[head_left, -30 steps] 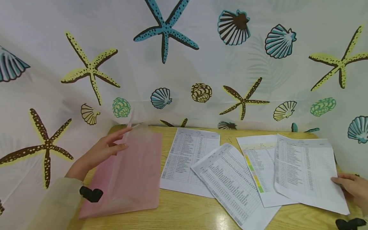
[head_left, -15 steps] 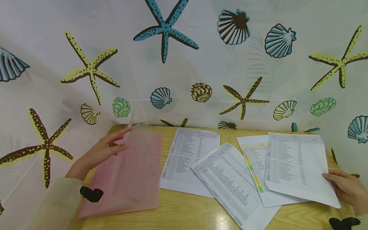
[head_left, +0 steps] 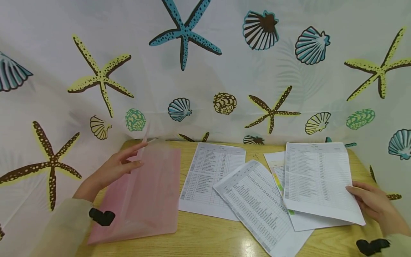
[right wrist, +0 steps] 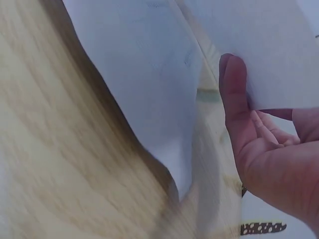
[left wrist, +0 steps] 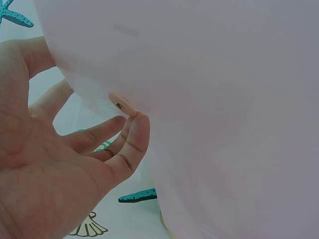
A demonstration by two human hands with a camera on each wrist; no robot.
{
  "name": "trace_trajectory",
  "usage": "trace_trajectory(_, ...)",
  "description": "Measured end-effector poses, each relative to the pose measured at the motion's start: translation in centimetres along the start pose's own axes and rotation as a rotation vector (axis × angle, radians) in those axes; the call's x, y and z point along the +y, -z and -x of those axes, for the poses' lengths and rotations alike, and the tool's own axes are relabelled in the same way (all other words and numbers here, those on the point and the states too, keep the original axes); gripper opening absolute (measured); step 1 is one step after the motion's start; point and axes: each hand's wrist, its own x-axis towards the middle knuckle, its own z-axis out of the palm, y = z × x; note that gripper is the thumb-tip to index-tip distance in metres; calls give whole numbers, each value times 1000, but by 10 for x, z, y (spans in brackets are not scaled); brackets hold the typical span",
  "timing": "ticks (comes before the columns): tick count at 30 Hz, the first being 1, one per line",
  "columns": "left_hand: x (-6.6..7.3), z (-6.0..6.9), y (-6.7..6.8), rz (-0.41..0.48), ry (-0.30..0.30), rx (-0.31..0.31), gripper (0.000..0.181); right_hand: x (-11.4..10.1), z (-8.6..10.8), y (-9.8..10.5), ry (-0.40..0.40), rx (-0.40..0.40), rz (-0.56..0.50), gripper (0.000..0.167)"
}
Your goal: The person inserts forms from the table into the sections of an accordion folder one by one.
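Near side of desk [head_left: 199, 239]: angled sheet [head_left: 257, 203] flat, far L corner over back sheet [head_left: 213, 175]. Partly on it, coloured sheet [head_left: 311, 222], mostly covered.

Above that, held sheet [head_left: 316, 178]: R hand [head_left: 372, 203] pinches its R edge, thumb vs. fingers; near R corner looks lifted. Can't tell from here if the rest touches.

Pink folder [head_left: 154, 200] at L, apart from sheets; L hand [head_left: 116, 166] grips upper part of its raised clear cover, fingers at the edge.

Shell-print cloth [head_left: 208, 82] behind.

Step in hand (my read): R lifting a sheet while L props folder. Next move, prob., calls for steady L, sheet raised clear of others w/o creasing.
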Motion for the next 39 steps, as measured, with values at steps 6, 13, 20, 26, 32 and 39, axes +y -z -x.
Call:
trace_trajectory(6, -2, -1, 1, -5, 12, -1, 68, -9, 2, -19, 17, -29, 12, 78)
trace_trajectory(13, -3, -1, 1, -8, 9, -1, 68, -20, 7, -45, 36, -54, -22, 83)
trace_trajectory(20, -1, 0, 1, -15, 16, -1, 68, -26, 10, -71, 87, -78, -36, 76)
trace_trajectory(26, 0, 0, 1, -12, 7, -2, 69, -31, 12, -93, 75, -76, -2, 74)
trace_trajectory(32, 0, 0, 1, -5, 7, -6, 69, -39, 13, -118, 79, -97, -7, 68)
trace_trajectory(39, -1, -1, 0, -9, -2, -6, 69, -51, 13, -144, 122, -161, -59, 61)
